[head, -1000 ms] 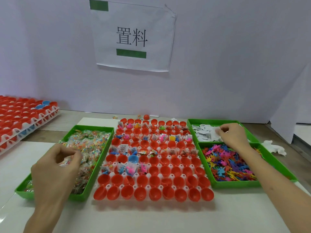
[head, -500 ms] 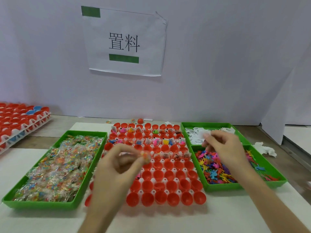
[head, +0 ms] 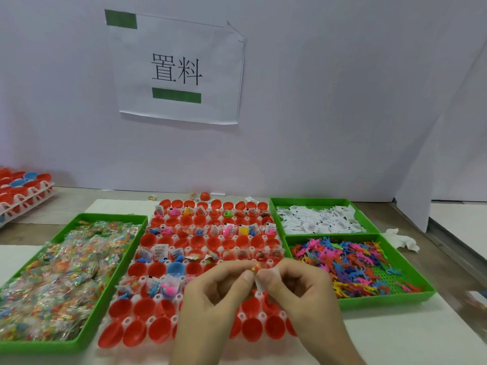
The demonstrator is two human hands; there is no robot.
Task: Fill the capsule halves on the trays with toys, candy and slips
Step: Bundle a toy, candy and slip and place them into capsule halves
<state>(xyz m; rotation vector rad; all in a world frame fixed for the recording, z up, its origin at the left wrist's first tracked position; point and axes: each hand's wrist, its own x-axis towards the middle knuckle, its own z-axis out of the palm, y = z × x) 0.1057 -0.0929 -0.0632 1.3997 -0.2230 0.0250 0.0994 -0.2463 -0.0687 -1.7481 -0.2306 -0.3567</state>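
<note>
I hold both hands together over the near rows of the capsule tray (head: 127, 321). My left hand (head: 218, 293) pinches a small candy packet (head: 253, 268) between thumb and forefinger. My right hand (head: 297, 291), fingers curled, pinches a white slip (head: 259, 283). The two pieces meet at my fingertips.

The risk, as I judge it, is in the drop. The empty red halves (head: 144, 308) sit tight together, so a loose release could send either piece into a neighbouring cup or onto the white ribs between. The slip looks light and may cling to a finger. My hands also hide the cups beneath them, so I could double-fill one.
</note>
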